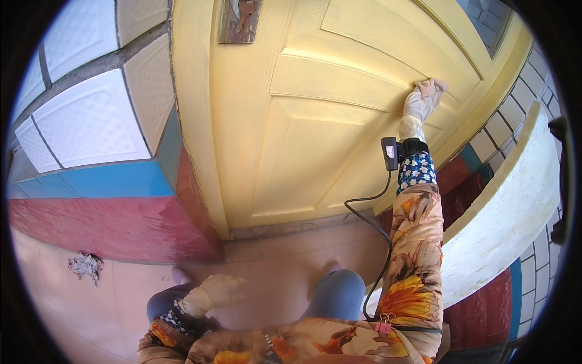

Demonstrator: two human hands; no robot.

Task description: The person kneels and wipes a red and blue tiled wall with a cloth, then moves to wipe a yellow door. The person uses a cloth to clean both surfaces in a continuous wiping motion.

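Observation:
My right hand (423, 101), in a pale glove, presses a crumpled beige cloth (432, 86) against the yellow panelled door (318, 154). A black device with a cable is strapped at that wrist. My left hand (223, 291), also in a pale glove, hangs low over the floor near my knee, somewhat blurred. It touches neither the door nor anything else that I can make out, and its fingers are too blurred to judge. A worn metal lock plate (240, 22) sits high on the door's left side.
Left of the door stands a tiled wall (91, 123) with blue and red lower bands. A crumpled rag (86, 266) lies on the pinkish floor (127, 295). Close by my right arm, a curved white slab (504, 204) juts out. The door's stone sill (291, 228) runs along the bottom.

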